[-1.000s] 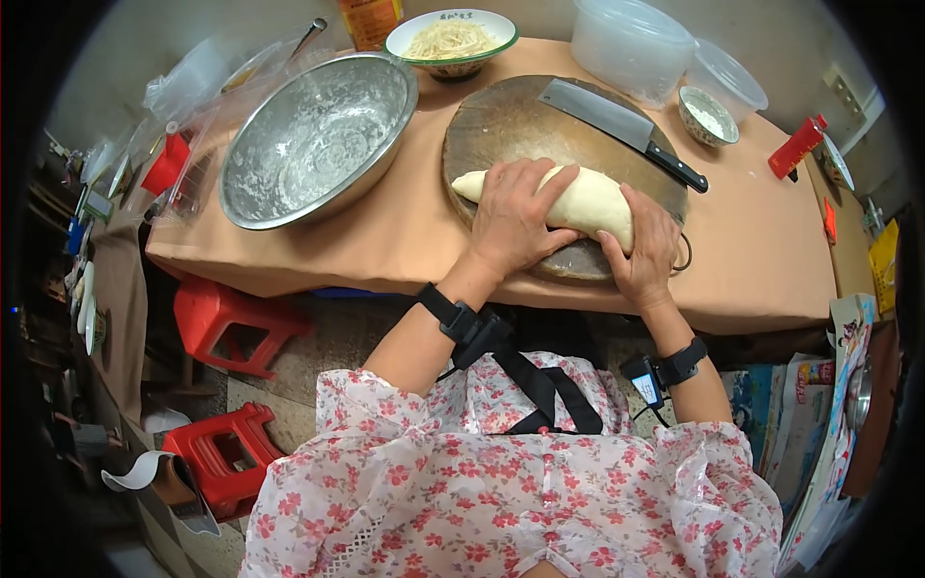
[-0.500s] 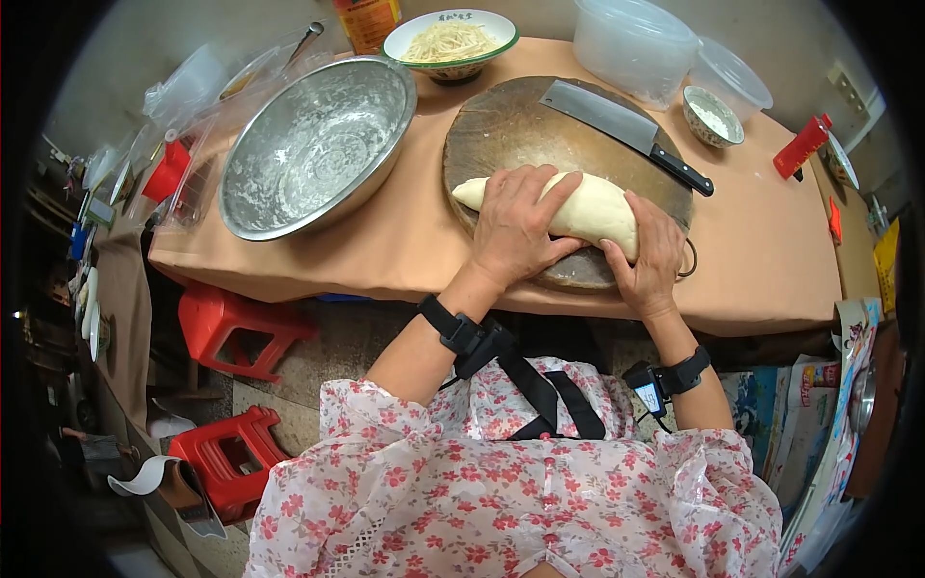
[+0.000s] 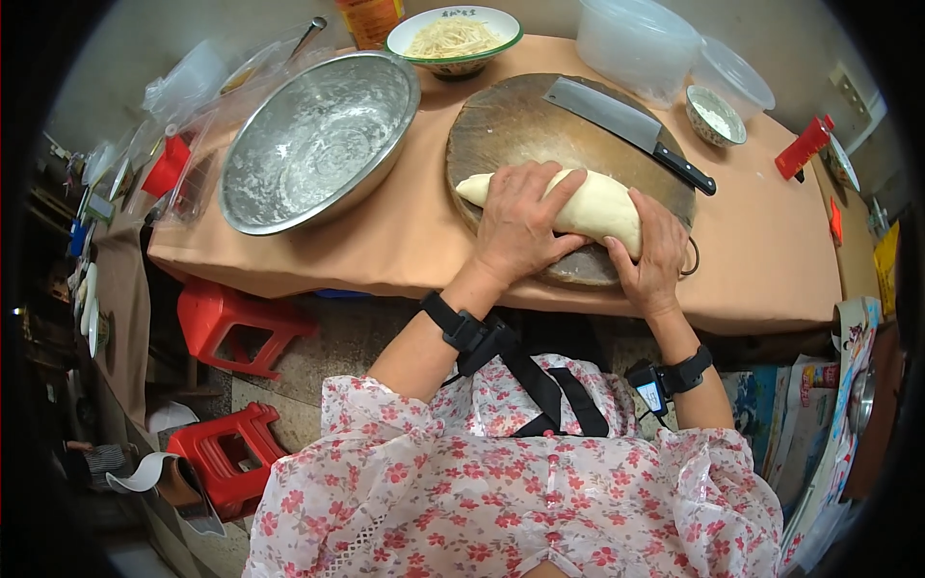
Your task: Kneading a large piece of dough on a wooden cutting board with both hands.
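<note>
A thick pale roll of dough [image 3: 602, 209] lies across the near half of a round wooden chopping board [image 3: 511, 118]. My left hand [image 3: 525, 217] is wrapped over its left part, leaving the tapered left tip sticking out. At the right end, my right hand [image 3: 657, 252] cups the dough with the thumb on the near side and the fingers over the far side. Behind the dough, a cleaver [image 3: 607, 111] with a black handle rests flat on the board. What lies under my palms is hidden.
Left of the board stands a large flour-smeared metal bowl [image 3: 323, 144]. At the back are a bowl of pale shreds [image 3: 453, 41] and clear plastic tubs [image 3: 641, 48]. A small bowl of white powder [image 3: 715, 118] and a red bottle [image 3: 803, 147] stand right. Red stools [image 3: 236, 332] are below left.
Both hands keep their hold on the dough, which lies in the same place on the board. Only the whole view has shifted very slightly.
</note>
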A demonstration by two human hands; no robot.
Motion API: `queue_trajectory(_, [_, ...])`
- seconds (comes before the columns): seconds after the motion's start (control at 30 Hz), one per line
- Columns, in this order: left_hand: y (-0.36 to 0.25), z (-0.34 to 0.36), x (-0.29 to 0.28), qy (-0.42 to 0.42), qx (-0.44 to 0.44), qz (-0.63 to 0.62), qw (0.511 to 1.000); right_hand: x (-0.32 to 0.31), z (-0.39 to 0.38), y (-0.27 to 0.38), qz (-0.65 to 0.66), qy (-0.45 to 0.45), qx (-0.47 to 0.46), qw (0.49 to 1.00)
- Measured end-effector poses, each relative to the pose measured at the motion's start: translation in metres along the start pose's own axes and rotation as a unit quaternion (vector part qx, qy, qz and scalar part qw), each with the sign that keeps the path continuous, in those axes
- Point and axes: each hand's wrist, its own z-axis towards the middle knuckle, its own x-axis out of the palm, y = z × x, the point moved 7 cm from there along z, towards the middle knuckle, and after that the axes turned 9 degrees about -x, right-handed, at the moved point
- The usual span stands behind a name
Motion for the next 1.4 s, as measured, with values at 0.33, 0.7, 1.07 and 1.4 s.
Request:
queue_trajectory(0.33, [-0.0002, -0.0004, -0.0004, 0.000, -0.004, 0.001, 1.000, 0.0002, -0.0007, -0.0001, -0.004, 0.005, 0.002, 1.000])
queue_trajectory(0.7, [-0.0005, -0.0008, -0.0006, -0.009, -0.005, 0.005, 1.000, 0.0004, -0.0011, -0.0008, 0.004, 0.008, 0.004, 1.000])
queue_trajectory(1.07, [-0.0004, -0.0009, 0.0001, -0.004, -0.001, 0.006, 1.000, 0.0006, -0.0024, -0.0009, 0.001, 0.006, 0.006, 1.000])
queue_trajectory(1.4, [-0.0008, -0.0009, 0.0002, -0.005, -0.002, 0.005, 1.000, -0.0007, -0.0006, -0.0003, 0.002, -0.001, 0.001, 1.000])
